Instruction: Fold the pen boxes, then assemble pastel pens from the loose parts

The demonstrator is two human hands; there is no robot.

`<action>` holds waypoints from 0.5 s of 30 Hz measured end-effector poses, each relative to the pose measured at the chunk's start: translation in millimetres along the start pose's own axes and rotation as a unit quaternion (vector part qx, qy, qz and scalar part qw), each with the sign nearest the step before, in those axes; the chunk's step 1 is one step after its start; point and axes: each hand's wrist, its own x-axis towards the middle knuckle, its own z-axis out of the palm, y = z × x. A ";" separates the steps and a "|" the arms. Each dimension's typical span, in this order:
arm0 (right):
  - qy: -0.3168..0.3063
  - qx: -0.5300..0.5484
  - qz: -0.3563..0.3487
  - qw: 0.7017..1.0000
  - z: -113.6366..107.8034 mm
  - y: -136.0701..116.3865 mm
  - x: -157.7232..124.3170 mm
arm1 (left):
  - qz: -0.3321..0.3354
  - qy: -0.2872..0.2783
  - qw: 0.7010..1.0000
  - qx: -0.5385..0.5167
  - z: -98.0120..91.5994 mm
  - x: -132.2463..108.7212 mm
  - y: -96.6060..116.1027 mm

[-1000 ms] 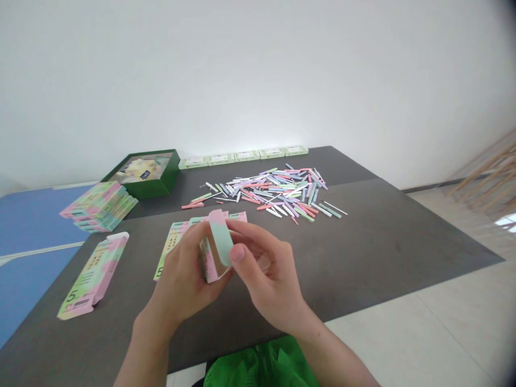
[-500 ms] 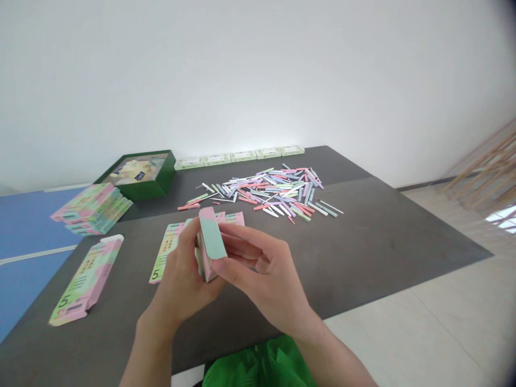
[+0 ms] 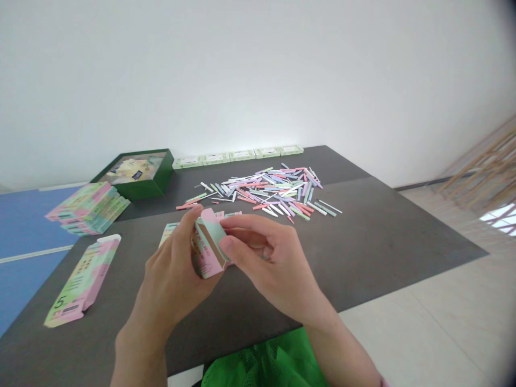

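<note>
One pink and green box [image 3: 208,260] is wrapped in your left hand [image 3: 171,274], above the surface [image 3: 374,231] near its front edge. Your right hand [image 3: 268,258] touches the flap [image 3: 213,226] with its thumb; I can't tell if it pinches. Behind your hands peek more boxes [image 3: 167,231]. A flat box [image 3: 83,282] lies near the left edge, a stack [image 3: 89,207] farther back. Lots of coloured sticks [image 3: 274,191] lie toward the back edge. Five pale boxes [image 3: 242,155] line that edge, with a green tray [image 3: 148,188] at the left corner.
</note>
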 end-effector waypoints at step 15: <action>0.212 -0.351 -0.284 0.867 39.3 26.7 -11.9 | 0.037 0.017 0.999 0.005 -4.4 0.9 6.3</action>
